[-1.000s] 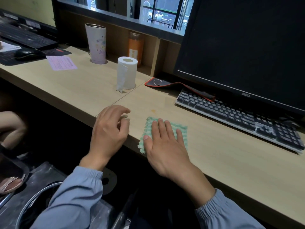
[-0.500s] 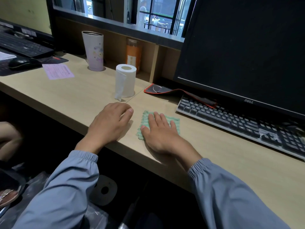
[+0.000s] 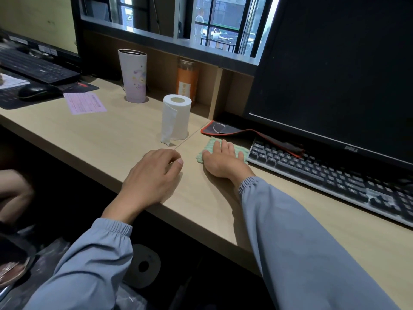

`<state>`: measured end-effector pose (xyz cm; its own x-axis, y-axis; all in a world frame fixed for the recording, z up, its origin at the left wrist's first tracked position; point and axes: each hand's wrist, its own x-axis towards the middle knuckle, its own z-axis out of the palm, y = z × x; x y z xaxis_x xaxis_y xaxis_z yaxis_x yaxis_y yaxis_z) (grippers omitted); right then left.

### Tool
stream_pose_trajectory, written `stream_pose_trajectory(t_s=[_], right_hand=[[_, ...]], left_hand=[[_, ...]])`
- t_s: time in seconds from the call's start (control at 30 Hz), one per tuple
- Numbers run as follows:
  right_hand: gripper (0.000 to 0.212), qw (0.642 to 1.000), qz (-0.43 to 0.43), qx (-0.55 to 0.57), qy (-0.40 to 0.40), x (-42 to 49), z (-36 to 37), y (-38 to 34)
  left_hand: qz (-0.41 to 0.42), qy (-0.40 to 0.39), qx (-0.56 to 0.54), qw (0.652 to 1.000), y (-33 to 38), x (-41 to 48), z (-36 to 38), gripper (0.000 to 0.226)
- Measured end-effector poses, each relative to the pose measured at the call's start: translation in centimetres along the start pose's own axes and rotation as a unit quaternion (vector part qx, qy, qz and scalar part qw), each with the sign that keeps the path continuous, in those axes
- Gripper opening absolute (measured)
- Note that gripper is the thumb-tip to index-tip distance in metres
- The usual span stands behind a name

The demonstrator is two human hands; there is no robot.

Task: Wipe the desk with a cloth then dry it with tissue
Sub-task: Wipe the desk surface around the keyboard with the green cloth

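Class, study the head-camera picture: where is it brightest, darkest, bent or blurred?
Head view: brightest through the window, its bars leaning from the wide lens; darkest on the blank monitor and below the desk; the keyboard smears toward its right end; the right hand on the cloth looks sharp.

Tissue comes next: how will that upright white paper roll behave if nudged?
The white tissue roll stands on its flat end, so it probably slides or tips, rolling only once toppled. Its hollow core suggests lightness; its loose hanging tail looks floppy.
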<state>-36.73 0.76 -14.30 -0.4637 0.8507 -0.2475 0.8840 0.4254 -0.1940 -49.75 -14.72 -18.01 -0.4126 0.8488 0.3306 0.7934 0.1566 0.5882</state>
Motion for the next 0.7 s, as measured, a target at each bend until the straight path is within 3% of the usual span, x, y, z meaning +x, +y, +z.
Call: stream_pose_trajectory(t_s=[0.27,0.37,0.53,0.7], right_hand=[[0.068,0.999,0.05,0.012,0.007,2.4,-0.9,0.3],[0.067,0.999,0.048,0.009,0.007,2.5,-0.9,0.3],[0.067,0.999,0.038,0.002,0.009,2.4,-0.4,-0.2],[0.068,1.0,0.003,0.003,-0.004,2.5,0.2,-2.8]], left_hand=[[0.001,0.001,-0.008,1.0,-0.2,0.2,0.1,0.021],[0.001,0.004,-0.017,1.0,-0.4,0.5,0.2,0.021],[-0.046,-0.007,-0.136,0.99,0.0,1.3,-0.3,0.026],[-0.07,-0.005,-0.145,0.987,-0.2,1.4,-0.3,0.023]])
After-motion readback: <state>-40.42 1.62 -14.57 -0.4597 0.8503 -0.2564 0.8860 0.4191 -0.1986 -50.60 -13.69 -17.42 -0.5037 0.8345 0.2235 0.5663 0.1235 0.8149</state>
